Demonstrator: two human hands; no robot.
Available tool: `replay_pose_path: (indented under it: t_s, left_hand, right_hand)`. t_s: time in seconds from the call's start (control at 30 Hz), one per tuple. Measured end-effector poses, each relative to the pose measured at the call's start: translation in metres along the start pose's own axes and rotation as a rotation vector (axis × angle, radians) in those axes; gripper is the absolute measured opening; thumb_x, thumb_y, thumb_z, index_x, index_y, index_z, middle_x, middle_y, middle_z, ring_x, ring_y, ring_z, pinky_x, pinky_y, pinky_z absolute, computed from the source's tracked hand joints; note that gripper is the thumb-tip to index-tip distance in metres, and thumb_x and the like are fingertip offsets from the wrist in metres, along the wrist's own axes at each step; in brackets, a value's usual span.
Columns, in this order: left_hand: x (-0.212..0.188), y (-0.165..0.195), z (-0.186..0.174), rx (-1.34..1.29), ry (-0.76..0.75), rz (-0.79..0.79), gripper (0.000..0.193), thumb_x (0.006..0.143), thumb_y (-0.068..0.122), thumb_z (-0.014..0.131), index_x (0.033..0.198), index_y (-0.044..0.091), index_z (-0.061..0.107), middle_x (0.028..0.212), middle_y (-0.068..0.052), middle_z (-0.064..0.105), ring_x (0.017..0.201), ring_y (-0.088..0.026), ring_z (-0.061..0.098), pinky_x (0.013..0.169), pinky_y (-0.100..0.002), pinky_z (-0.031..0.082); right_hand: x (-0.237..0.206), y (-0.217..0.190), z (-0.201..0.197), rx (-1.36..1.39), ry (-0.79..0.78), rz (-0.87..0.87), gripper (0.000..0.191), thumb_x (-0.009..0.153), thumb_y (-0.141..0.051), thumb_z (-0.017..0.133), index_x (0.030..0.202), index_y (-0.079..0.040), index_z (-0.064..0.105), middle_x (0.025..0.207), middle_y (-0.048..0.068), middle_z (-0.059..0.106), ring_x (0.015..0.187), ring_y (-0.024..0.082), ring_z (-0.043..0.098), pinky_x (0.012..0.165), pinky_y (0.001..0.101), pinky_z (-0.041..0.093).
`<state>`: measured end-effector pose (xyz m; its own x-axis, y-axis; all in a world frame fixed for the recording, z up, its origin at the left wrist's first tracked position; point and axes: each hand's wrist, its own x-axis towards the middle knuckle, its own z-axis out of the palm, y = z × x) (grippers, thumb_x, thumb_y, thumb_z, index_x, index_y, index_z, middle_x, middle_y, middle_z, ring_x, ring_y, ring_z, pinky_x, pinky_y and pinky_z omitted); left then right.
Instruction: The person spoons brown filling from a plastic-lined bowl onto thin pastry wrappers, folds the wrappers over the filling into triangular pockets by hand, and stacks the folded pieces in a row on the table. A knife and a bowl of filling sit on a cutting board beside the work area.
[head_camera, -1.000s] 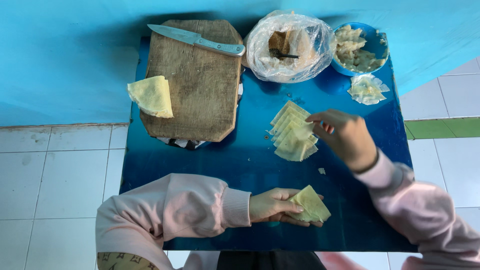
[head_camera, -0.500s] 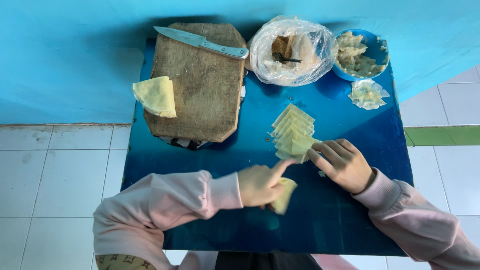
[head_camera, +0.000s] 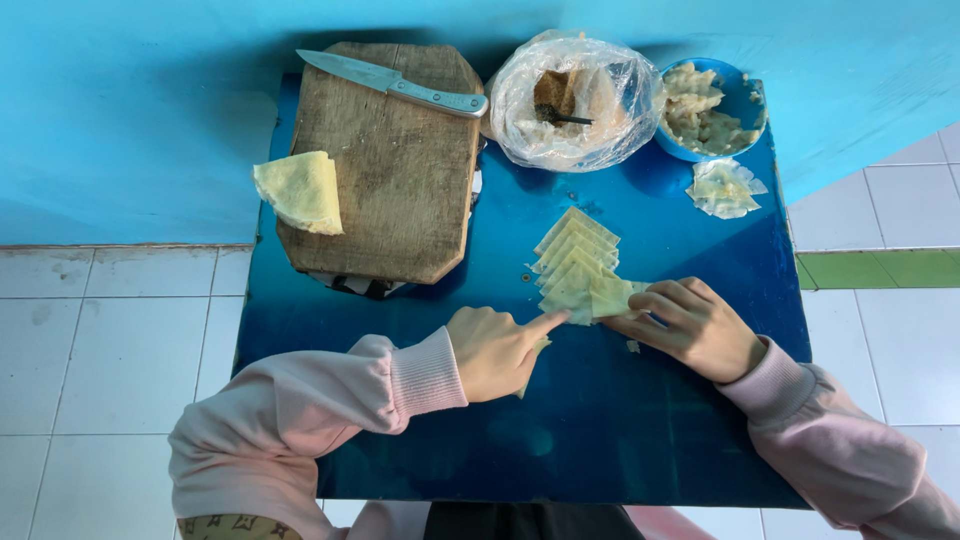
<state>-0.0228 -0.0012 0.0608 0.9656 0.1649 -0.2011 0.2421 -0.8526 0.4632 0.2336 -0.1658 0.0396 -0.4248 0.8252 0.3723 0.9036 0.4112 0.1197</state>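
**Two hands meet at the near end of a fanned row of wrappers**

Two hands are seen over a blue table (head_camera: 700, 440). A fanned row of pale yellow dough wrappers (head_camera: 572, 262) lies at the table's middle, its long axis running from the far end down to the near right. The left hand (head_camera: 495, 350) is mostly curled, with the index finger stretched out to the right so that its tip touches the near edge of the row; a folded wrapper (head_camera: 534, 356) appears to be tucked under the curled fingers, though how firmly it is gripped cannot be told. The right hand (head_camera: 695, 325) lies just right of the row, fingers bent and pressed onto the nearest wrapper (head_camera: 610, 297), which is pinned rather than lifted. The row thus lies to the far right of the left hand and directly left of the right hand, and the right hand is the nearer of the two to it.

Farther back, a wooden cutting board (head_camera: 400, 180) is set at the far left, with a knife (head_camera: 395, 83) laid across its far edge and a folded yellow sheet (head_camera: 300, 190) overhanging its left side. A clear plastic bag (head_camera: 575, 100) with a spoon inside, a blue bowl (head_camera: 742, 95) of pale filling and a small crumpled wrapper (head_camera: 725, 187) are ranged along the far right.
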Motion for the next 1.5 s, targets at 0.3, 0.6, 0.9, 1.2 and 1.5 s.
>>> replay_pose_path:
  t_s: [0.3,0.6,0.9,1.2,1.5]
  left_hand:
    - [0.014,0.004,0.012,0.114,-0.023,0.06,0.053,0.101,0.025,0.053,0.153,0.035,0.042,0.054,-0.006,0.064,0.041,-0.025,0.063,0.043,-0.043,0.052]
    - [0.043,0.026,0.009,0.191,-0.08,0.03,0.065,0.097,0.028,0.054,0.157,0.022,0.033,0.068,-0.01,0.071,0.057,-0.028,0.071,0.05,-0.044,0.057]
    - [0.059,0.034,0.01,0.219,-0.259,-0.034,0.068,0.095,0.021,0.047,0.161,0.016,0.03,0.077,-0.004,0.079,0.067,-0.021,0.075,0.061,-0.039,0.061]
    - [0.028,0.026,0.015,0.12,0.072,0.111,0.063,0.094,0.028,0.055,0.155,0.032,0.04,0.077,-0.014,0.073,0.06,-0.031,0.072,0.051,-0.048,0.057]
    - [-0.019,0.034,0.011,-0.108,0.003,0.174,0.044,0.092,0.02,0.058,0.135,0.01,0.053,0.058,-0.012,0.068,0.045,-0.031,0.066,0.041,-0.046,0.05]
  right_hand:
    - [0.027,0.022,-0.022,0.315,0.021,0.41,0.029,0.086,-0.012,0.078,0.114,-0.012,0.074,0.1,0.004,0.075,0.092,0.019,0.069,0.082,0.033,0.051]
    - [0.055,0.047,-0.006,0.772,-0.082,0.768,0.018,0.091,-0.022,0.075,0.102,-0.008,0.079,0.097,0.0,0.077,0.075,0.01,0.064,0.063,0.0281,0.046]
    - [0.047,0.048,0.004,0.892,-0.121,0.859,0.025,0.093,-0.025,0.074,0.105,-0.005,0.078,0.09,0.003,0.076,0.072,0.008,0.059,0.062,0.0277,0.048]
    - [0.052,0.003,-0.004,0.294,0.13,0.477,0.015,0.088,-0.019,0.079,0.102,-0.014,0.078,0.1,0.002,0.074,0.089,0.019,0.069,0.076,0.0332,0.05]
    - [0.035,-0.035,0.0,0.073,0.075,0.241,0.03,0.077,-0.016,0.081,0.107,-0.016,0.076,0.1,0.001,0.073,0.096,0.022,0.07,0.08,0.0367,0.051]
